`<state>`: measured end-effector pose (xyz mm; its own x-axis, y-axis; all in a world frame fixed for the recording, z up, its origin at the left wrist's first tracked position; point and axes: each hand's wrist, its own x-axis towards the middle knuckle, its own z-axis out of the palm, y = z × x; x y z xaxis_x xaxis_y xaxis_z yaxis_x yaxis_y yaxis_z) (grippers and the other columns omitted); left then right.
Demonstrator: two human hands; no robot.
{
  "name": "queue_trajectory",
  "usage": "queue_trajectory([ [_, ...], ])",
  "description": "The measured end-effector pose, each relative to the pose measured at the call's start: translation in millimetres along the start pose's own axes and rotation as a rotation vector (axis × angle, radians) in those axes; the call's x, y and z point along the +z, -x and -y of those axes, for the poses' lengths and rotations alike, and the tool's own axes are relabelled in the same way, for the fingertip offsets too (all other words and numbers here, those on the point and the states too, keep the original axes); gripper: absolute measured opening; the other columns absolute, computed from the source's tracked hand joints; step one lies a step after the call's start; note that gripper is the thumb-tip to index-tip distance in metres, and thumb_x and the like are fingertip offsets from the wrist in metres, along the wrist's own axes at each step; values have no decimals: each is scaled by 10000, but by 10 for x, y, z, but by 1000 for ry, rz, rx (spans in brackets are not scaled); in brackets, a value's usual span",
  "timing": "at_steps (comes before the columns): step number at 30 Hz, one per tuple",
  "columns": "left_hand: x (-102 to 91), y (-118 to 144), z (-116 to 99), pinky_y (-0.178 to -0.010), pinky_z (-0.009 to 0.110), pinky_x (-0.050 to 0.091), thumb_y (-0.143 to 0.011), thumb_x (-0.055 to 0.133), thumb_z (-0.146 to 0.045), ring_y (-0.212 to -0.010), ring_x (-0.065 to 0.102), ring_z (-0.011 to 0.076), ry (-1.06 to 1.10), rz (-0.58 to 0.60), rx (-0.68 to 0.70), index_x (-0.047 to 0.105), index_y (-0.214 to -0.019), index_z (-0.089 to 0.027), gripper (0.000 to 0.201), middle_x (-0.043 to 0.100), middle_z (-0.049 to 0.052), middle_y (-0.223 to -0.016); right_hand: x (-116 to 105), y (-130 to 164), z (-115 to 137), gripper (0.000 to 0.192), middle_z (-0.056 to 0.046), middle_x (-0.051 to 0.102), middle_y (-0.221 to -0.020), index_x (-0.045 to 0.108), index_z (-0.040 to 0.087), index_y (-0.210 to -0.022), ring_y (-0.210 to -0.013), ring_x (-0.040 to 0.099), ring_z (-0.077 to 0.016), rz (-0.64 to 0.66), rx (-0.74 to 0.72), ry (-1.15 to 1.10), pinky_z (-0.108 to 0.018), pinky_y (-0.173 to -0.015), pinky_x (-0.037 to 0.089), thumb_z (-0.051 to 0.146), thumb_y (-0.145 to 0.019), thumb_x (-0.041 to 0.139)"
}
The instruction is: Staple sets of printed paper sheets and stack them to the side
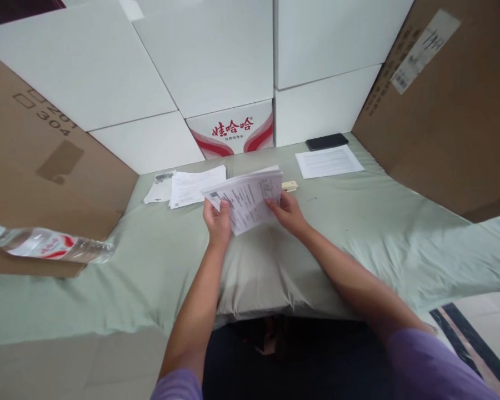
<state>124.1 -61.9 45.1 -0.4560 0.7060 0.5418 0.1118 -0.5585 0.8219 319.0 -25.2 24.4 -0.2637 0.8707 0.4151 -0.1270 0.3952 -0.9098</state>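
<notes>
Both hands clamp paper stack [247, 198] above green cloth [358, 233]: left hand [218, 221] thumb over near corner, right hand [286, 211] fingers pinching right edge. Risk: loose sheets fan, slip onto cloth near stapler [290, 185].

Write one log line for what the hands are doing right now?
left hand: holds paper stack | right hand: holds same stack | surface: green cloth | nearby: phone, water bottle

Head camera — single view | looking forward and down over the person's own arms | sitting close above the cloth-covered table [358, 233] | facing stacked boxes [216, 61] — these are closing off the far edge
</notes>
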Motion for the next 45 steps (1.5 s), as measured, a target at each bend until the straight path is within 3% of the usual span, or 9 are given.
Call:
queue_trajectory([
  [7, -14, 28, 178, -959, 310, 528, -826, 723, -645, -1000, 700, 195, -2, -16, -25, 701, -1087, -203, 514, 719, 50, -952, 12, -12, -161, 495, -102, 747, -1178, 721, 219, -1160, -1100, 692, -269, 0, 49, -69, -435, -973, 555, 623, -875, 690],
  [17, -16, -8, 424, -980, 355, 563, -746, 784, -664, -1066, 730, 245, 174, 62, -337, 756, -1039, -187, 561, 781, 93, -1020, 15, -27, -176, 541, -97, 751, -1166, 748, 225, -1142, -1092, 685, -277, -5, 59, 0, -456, -989, 540, 683, -872, 652],
  [21, -59, -16, 467, -1029, 379, 546, -775, 773, -642, -1126, 717, 257, 148, 74, -325, 764, -1052, -194, 527, 786, 99, -1059, 22, -31, -224, 554, -95, 748, -1180, 740, 226, -1153, -1118, 677, -276, 1, 56, 15, -456, -1010, 528, 695, -881, 627],
  [30, -84, -35, 544, -1125, 495, 470, -830, 741, -584, -1188, 688, 302, -31, 237, -336, 758, -1103, -190, 479, 766, 128, -1170, -26, -106, -216, 607, -123, 714, -1246, 668, 211, -1240, -1189, 649, -283, -70, 127, -12, -493, -1088, 491, 691, -872, 621],
  [32, -70, -30, 535, -1135, 490, 460, -834, 750, -553, -1184, 688, 296, -43, 203, -326, 758, -1098, -189, 450, 766, 127, -1157, -37, -109, -227, 588, -115, 729, -1196, 654, 216, -1234, -1125, 677, -269, -53, 167, -22, -476, -1029, 539, 677, -870, 631],
  [35, -56, -32, 531, -1145, 467, 450, -847, 745, -537, -1189, 683, 281, -47, 96, -295, 753, -1105, -197, 426, 764, 117, -1147, -38, -91, -247, 562, -79, 756, -970, 631, 219, -1202, -811, 727, -229, 53, 314, -103, -408, -740, 626, 652, -847, 682],
  [38, -61, -54, 528, -1140, 423, 450, -858, 721, -568, -1222, 662, 269, -41, -14, -267, 742, -1115, -200, 450, 754, 117, -1162, -34, -72, -245, 565, -26, 724, -798, 583, 220, -1181, -525, 666, -179, 207, 456, -175, -322, -469, 544, 645, -832, 713],
  [42, -113, -140, 507, -1047, 354, 500, -853, 700, -618, -1157, 677, 237, 35, -46, -297, 727, -1061, -199, 468, 750, 105, -1111, -68, -85, -221, 495, 0, 709, -720, 537, 215, -1090, -400, 583, -127, 283, 434, -164, -261, -389, 453, 635, -869, 678],
  [45, -193, -243, 486, -914, 290, 527, -841, 699, -632, -976, 687, 178, 79, -108, -260, 682, -956, -201, 446, 726, 51, -976, -123, -111, -213, 446, 5, 698, -673, 527, 208, -1050, -370, 542, -117, 325, 411, -122, -249, -363, 413, 600, -890, 668],
])
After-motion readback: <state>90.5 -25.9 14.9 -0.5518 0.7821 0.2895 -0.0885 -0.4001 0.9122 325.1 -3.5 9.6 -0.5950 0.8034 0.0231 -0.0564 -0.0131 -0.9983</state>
